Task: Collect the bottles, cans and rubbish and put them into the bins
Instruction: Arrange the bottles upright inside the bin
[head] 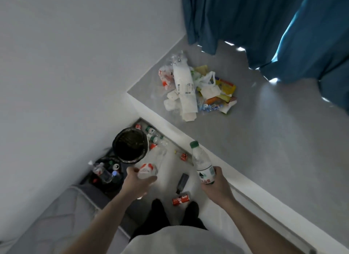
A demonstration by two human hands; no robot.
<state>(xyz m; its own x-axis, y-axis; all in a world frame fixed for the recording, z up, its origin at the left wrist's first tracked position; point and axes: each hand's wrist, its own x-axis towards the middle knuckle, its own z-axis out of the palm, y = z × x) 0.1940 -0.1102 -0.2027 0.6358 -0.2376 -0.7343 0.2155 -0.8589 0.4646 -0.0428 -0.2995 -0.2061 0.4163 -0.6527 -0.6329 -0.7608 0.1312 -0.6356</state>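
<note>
We stand on a pale floor with both arms out in front. Between our wrists and just below them, a red can lies on its side near our dark feet, with a small dark object just beyond it. Our left hand is closed around a clear bottle with a red and white label, tipped forward away from us. Our right hand is clamped on the lower part of a clear bottle with a green cap, held nearly upright. The two hands are apart, each with its own bottle.

Just ahead of the left hand stands a round black bin lined with a dark bag. To the left of that hand a second dark bin holds bottles and a can. Beyond the round bin, more bottles and cans lie scattered on the floor.

Further out, past the right hand, a grey tabletop carries a heap of rubbish: wrappers, white paper and plastic bags. Behind it hangs a blue curtain.
</note>
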